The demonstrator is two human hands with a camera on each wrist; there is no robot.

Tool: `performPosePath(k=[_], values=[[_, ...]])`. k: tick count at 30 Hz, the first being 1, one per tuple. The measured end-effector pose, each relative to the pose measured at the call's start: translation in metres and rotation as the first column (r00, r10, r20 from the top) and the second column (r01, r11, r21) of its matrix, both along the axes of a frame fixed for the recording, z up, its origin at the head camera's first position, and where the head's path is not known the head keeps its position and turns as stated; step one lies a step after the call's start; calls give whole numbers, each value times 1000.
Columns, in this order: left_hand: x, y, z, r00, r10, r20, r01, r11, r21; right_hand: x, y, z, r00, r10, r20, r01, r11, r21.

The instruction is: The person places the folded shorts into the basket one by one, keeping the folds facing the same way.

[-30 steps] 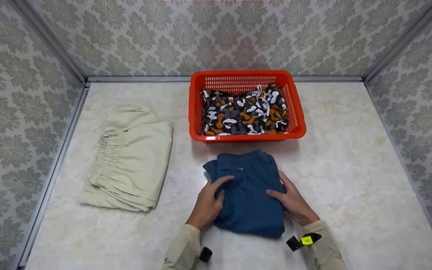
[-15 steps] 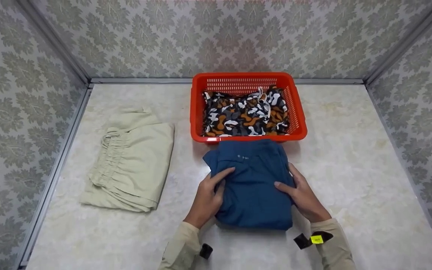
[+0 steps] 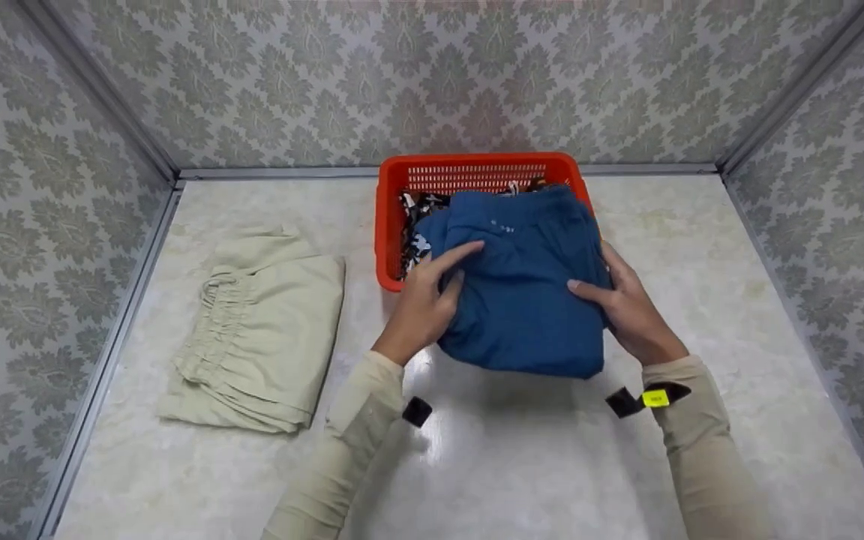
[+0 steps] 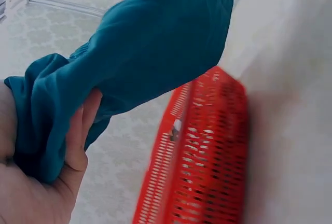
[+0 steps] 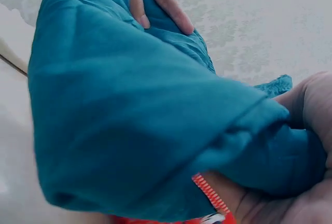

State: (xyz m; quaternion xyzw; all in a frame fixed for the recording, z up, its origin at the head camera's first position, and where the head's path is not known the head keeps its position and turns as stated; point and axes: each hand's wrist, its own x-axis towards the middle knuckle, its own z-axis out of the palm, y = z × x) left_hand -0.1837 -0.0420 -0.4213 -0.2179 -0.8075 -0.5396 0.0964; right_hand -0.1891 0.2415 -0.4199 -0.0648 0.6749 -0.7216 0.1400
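Note:
Folded dark blue pants (image 3: 526,307) are held up off the table, tilted, over the front of the red plastic basket (image 3: 385,225). My left hand (image 3: 418,311) grips their left side, with thumb and index finger on top and other fingers tucked beneath. On the right side, my right hand (image 3: 638,319) pinches the folded edge, its thumb on top. Inside the basket lies a camouflage-print garment (image 3: 414,217), mostly hidden by the blue pants. In the left wrist view, the blue cloth (image 4: 155,42) hangs above the basket's perforated wall (image 4: 207,146).
Folded beige pants (image 3: 274,330) with a gathered waistband lie on the left of the pale table (image 3: 717,450). Patterned panels (image 3: 432,82) with metal edging enclose the back and both sides.
Both hands have lifted the blue pants off the table and carried them away from the body, from in front of the basket to over it. The beige pants stay put.

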Motion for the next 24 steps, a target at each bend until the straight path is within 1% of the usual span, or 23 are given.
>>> performPosePath(k=[3, 6, 9, 10, 12, 15, 18, 21, 24], values=[[-30, 3, 16, 1000, -8, 2, 8, 1000, 15, -27, 1, 20, 999, -29, -42, 31, 998, 48], [-58, 4, 26, 999, -11, 43, 10, 999, 42, -53, -2, 37, 995, -60, -75, 70, 988, 134], [-83, 6, 31, 996, -12, 84, 8, 999, 48, -77, -5, 46, 994, -71, -85, 88, 973, 214], [-90, 7, 31, 995, -10, 100, 6, 999, 43, -85, -6, 47, 993, -76, -85, 94, 968, 234], [-103, 8, 31, 993, -2, 121, -1, 1000, 25, -98, -7, 46, 993, -80, -84, 98, 964, 246], [-116, 10, 28, 989, 9, 148, -10, 1000, 8, -113, -8, 41, 993, -93, -73, 109, 960, 258], [-125, 11, 22, 984, 10, 175, -10, 1000, 2, -123, -10, 34, 992, -101, -71, 116, 960, 254], [-131, 11, 16, 982, 12, 188, -9, 1000, -16, -130, -12, 27, 990, -104, -96, 126, 959, 252], [-135, 10, 11, 981, 26, 192, -15, 998, -55, -137, -15, 21, 988, -100, -120, 127, 959, 255]])
